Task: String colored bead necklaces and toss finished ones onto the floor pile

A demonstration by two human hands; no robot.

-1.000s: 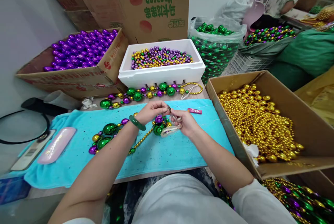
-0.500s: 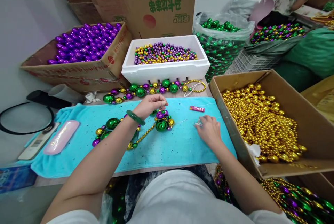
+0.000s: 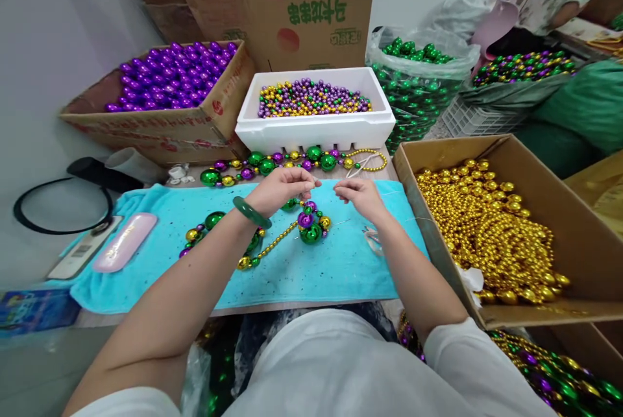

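Observation:
My left hand (image 3: 280,187), with a green bangle (image 3: 250,211) on its wrist, pinches the thin thread at the end of a bead strand (image 3: 306,222). The strand is made of green, purple and gold balls and lies on a turquoise towel (image 3: 292,274). My right hand (image 3: 357,196) hovers just to the right with its fingertips pinched together, facing the left hand's fingertips. What it pinches looks like the same thread. Small clear-handled scissors (image 3: 374,240) lie on the towel beside my right wrist.
A second bead strand (image 3: 292,161) lies behind the towel. Around it stand a white foam box (image 3: 311,128) of mixed beads, a carton of purple balls (image 3: 170,76), a bag of green balls (image 3: 413,80) and a carton of gold beads (image 3: 491,222). A pink case (image 3: 125,242) lies at left.
My right hand carried the scissors away from the strand, laid them on the towel at the right, then came back to meet the left hand. The left hand kept its pinch.

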